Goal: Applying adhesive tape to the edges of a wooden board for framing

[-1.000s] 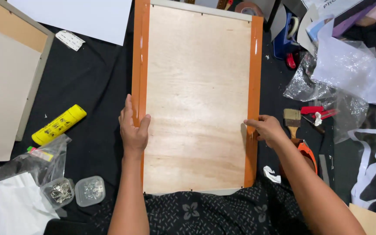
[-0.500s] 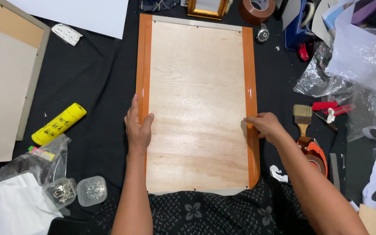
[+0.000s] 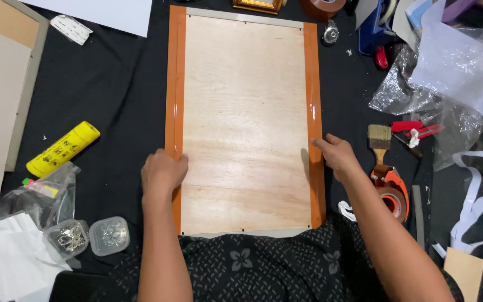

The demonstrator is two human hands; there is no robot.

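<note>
Left hand (image 3: 163,172) fingers curled, pressing orange tape strip (image 3: 175,95); right hand (image 3: 336,155) fingers together on wooden board (image 3: 244,123) edge; board's bottom hidden by lap.

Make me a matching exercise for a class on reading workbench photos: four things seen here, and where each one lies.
Things:
1. yellow tube
2. paintbrush
3. left hand
4. small clear boxes

Places:
A. on the board's left orange strip
B. right of the board, above the tape dispenser
C. on the black cloth, left of the board
D. bottom left, beside the plastic bag

Pairs: 1-C, 2-B, 3-A, 4-D
</note>
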